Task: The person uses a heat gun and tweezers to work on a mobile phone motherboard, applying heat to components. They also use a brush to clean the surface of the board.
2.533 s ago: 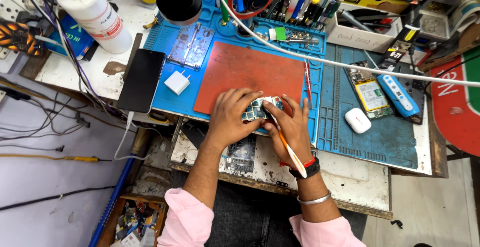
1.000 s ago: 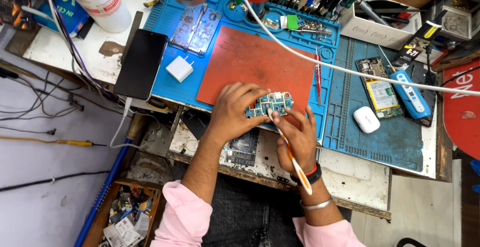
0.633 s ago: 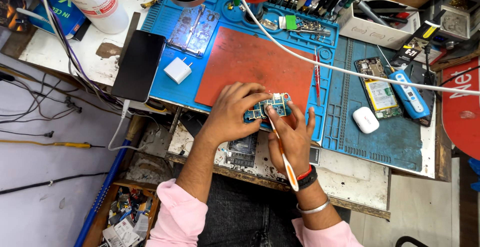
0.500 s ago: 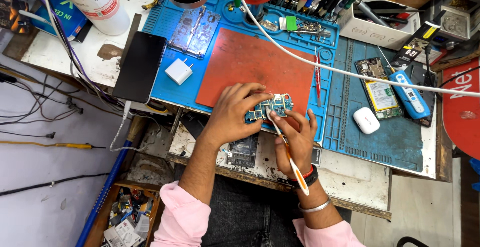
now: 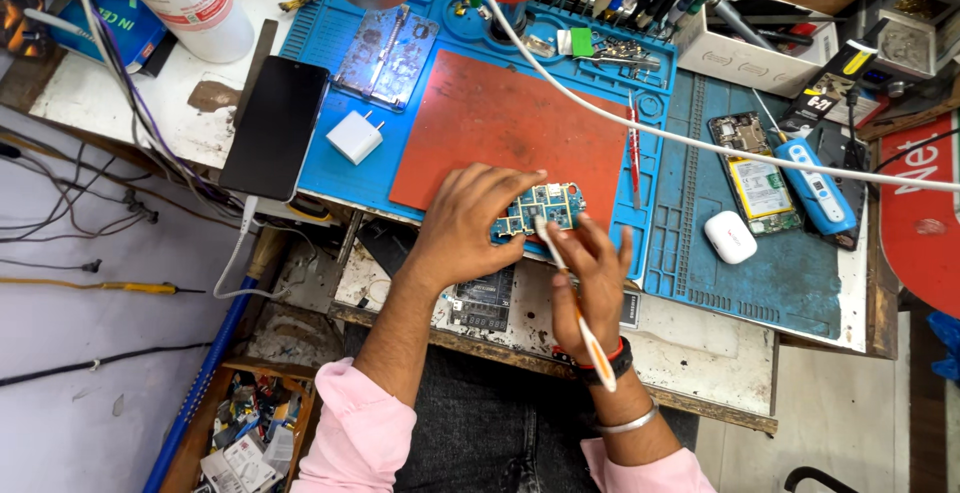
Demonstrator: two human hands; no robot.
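Fingers of the left hand (image 5: 470, 223) are curling over and pinching the left end of a small blue-green circuit board (image 5: 545, 208), which is lying at the front edge of the red mat (image 5: 500, 123) near the front edge of the worktop (image 5: 700, 353). Fingers of the right hand (image 5: 592, 278) are pinching a white and orange brush (image 5: 572, 298) partway along its handle, with the other fingertips fanning out; the brush tip is touching the board's right part. A black phone (image 5: 275, 125) is lying face up toward the left edge, just beside a white charger plug (image 5: 354, 137) on the blue mat (image 5: 700, 253). A white earbud case (image 5: 730, 237) is sitting to the right of the hands, near an opened phone (image 5: 755, 173) and a blue handheld tool (image 5: 815, 185).
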